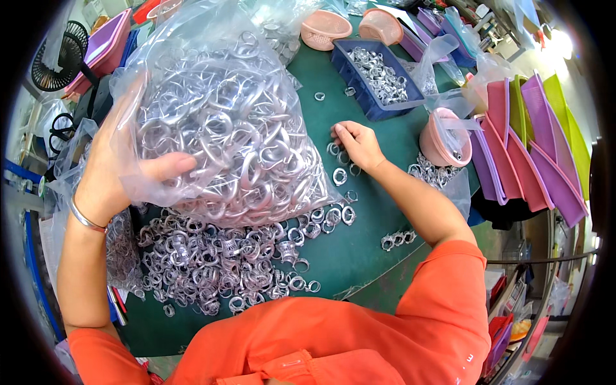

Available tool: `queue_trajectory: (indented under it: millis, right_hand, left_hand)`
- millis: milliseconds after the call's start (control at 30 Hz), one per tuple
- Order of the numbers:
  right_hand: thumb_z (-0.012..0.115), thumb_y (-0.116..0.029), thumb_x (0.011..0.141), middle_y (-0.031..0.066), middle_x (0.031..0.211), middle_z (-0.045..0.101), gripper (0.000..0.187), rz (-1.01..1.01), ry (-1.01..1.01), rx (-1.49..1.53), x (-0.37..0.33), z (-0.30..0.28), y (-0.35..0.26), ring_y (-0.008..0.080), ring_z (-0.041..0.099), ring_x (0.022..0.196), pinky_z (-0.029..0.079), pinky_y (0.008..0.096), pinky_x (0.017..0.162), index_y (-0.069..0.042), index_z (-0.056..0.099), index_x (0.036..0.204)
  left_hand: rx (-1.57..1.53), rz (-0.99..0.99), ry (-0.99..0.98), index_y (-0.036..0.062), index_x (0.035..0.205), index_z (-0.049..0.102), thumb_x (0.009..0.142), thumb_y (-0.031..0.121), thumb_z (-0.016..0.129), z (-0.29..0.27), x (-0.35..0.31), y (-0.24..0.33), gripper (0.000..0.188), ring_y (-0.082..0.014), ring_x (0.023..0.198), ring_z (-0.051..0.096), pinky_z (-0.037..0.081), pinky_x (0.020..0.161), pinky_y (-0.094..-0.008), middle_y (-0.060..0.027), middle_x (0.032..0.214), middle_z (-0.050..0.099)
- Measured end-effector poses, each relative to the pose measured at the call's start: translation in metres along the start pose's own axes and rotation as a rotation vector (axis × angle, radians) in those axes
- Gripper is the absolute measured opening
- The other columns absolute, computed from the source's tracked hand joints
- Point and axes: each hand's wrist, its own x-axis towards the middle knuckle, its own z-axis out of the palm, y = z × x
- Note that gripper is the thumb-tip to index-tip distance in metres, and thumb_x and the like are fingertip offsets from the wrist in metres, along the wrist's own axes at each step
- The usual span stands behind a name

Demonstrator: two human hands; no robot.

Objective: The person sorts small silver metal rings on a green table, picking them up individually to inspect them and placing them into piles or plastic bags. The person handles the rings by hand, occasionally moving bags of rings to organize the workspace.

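green bench (372,237) here, pretty crowded. a big loose pile of silvery metal rings (218,263) sits on it near the front edge, with a few strays (340,174) further in and a small cluster (398,239) off to the right. a clear plastic bag of rings (224,122) rests its lower end on the pile. further back there's a blue bin (378,77) full of rings, a pink tub (443,138), and two pink baskets (350,27).
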Motion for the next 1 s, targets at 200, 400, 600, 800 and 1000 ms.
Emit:
queue_trajectory:
  millis: [200, 400, 600, 800, 1000]
  right_hand:
    - [0.054, -0.009, 0.085, 0.0152, 0.127, 0.053, 0.038, -0.498, 0.336, -0.858, 0.075, 0.006, 0.012, 0.0367, 0.048, 0.119, 0.043, 0.0462, 0.098, -0.011, 0.056, 0.123]
    - [0.063, -0.028, 0.086, 0.0092, 0.121, 0.057, 0.025, -0.278, 0.222, -0.982, 0.089, 0.018, -0.009, 0.0326, 0.049, 0.118, 0.045, 0.0450, 0.093, -0.014, 0.067, 0.105]
    - [0.056, -0.011, 0.078, 0.0116, 0.097, 0.064, 0.015, -0.431, 0.047, -0.598, 0.086, 0.001, -0.001, 0.0303, 0.057, 0.103, 0.046, 0.0375, 0.092, -0.008, 0.071, 0.082]
    - [0.055, -0.037, 0.090, 0.0170, 0.120, 0.059, 0.037, -0.263, 0.392, -0.788, 0.101, 0.025, 0.014, 0.0365, 0.050, 0.115, 0.040, 0.0448, 0.099, -0.007, 0.069, 0.106]
    - [0.063, -0.034, 0.084, 0.0064, 0.105, 0.062, 0.024, -0.620, -0.136, -0.494, 0.058, 0.049, -0.005, 0.0308, 0.053, 0.103, 0.041, 0.0421, 0.093, -0.013, 0.073, 0.092]
  left_hand:
    - [0.006, -0.003, -0.016, -0.0086, 0.140, 0.034, 0.052, 0.041, 0.088, -0.005, -0.001, 0.001, 0.114, -0.0343, 0.127, 0.047, 0.036, 0.106, -0.0381, -0.0267, 0.136, 0.047]
    - [-0.023, -0.011, 0.002, -0.0057, 0.141, 0.034, 0.056, 0.050, 0.082, -0.001, 0.000, 0.001, 0.112, -0.0368, 0.128, 0.046, 0.035, 0.106, -0.0401, -0.0276, 0.135, 0.047]
    - [-0.047, -0.017, 0.007, -0.0047, 0.141, 0.035, 0.054, 0.044, 0.084, 0.000, -0.001, 0.003, 0.111, -0.0370, 0.127, 0.047, 0.036, 0.105, -0.0406, -0.0273, 0.135, 0.047]
    - [0.034, 0.008, 0.012, -0.0055, 0.140, 0.036, 0.054, 0.041, 0.085, 0.000, 0.000, 0.003, 0.110, -0.0369, 0.127, 0.047, 0.037, 0.104, -0.0396, -0.0278, 0.135, 0.046]
    - [-0.036, -0.011, -0.001, -0.0066, 0.140, 0.034, 0.057, 0.040, 0.084, 0.001, -0.003, 0.000, 0.108, -0.0349, 0.125, 0.049, 0.038, 0.104, -0.0381, -0.0271, 0.134, 0.049]
